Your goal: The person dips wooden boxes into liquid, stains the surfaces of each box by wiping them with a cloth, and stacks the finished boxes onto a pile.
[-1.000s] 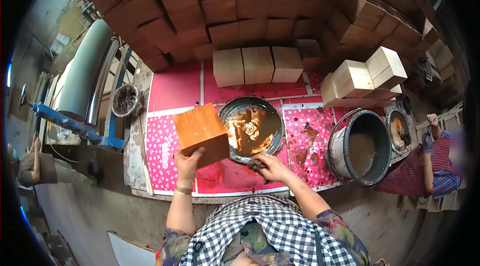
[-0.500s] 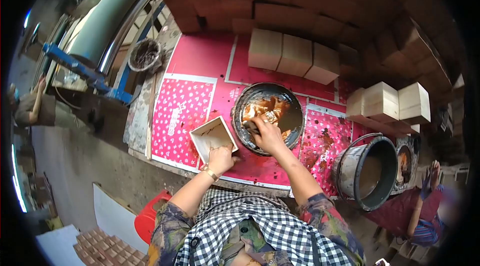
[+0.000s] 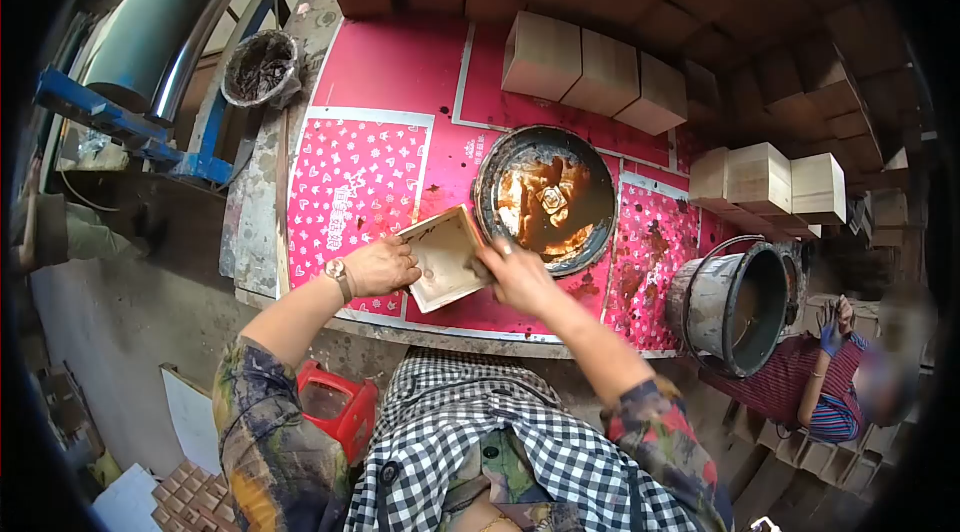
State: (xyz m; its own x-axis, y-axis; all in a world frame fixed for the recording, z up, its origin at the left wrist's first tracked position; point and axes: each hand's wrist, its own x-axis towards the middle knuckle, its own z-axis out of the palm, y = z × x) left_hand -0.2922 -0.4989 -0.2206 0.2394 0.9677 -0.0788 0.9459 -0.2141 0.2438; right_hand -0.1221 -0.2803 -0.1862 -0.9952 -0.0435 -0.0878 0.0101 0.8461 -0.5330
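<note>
A pale, open wooden box (image 3: pixel 444 260) is tilted over the pink-covered table, its hollow side facing me. My left hand (image 3: pixel 380 266) grips its left wall, fingers bent over the rim. At the opposite wall, my right hand (image 3: pixel 516 276) is closed, with a ring showing. Something dark is partly visible at its fingertips, blurred against the box, and I cannot make out what it is. Just beyond the right hand sits a round, dark-rimmed basin (image 3: pixel 597 250) containing brown liquid and a white-and-orange patterned patch.
Wooden blocks or boxes (image 3: pixel 590 72) line the back, with another group (image 3: pixel 770 180) at right. A grey bucket (image 3: pixel 700 304) stands near the right edge. A lined bin (image 3: pixel 262 69) and roller machine (image 3: pixel 170 22) are left. A co-worker (image 3: pixel 830 382) is at right; a red stool (image 3: pixel 335 402) is below.
My right hand has come out of the basin to the box's right wall. My left hand has shifted from the box's near side to its left wall, and the box has turned.
</note>
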